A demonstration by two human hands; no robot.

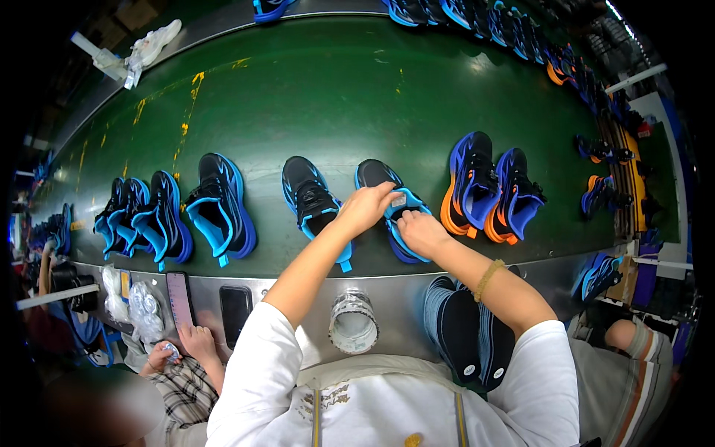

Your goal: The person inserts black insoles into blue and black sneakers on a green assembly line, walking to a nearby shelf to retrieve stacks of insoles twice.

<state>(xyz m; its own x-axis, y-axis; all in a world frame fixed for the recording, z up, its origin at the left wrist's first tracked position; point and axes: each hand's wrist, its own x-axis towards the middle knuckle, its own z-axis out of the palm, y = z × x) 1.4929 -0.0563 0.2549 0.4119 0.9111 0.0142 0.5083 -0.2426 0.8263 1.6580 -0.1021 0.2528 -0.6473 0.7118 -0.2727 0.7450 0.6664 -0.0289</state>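
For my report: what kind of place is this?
Probably a shoe factory line. Many matching blue shoes lie in a row on a long green belt, and both hands work on one shoe.

- The shoe (387, 205) is a black trainer with a bright blue sole and blue trim. It lies on the green belt, near the belt's closer edge, toe pointing away from the person.
- It sits upright on its sole, turned slightly to the left, between another black and blue shoe and an orange-soled pair.
- Its opening and tongue area are mostly covered by both hands; a pale insert shows there.
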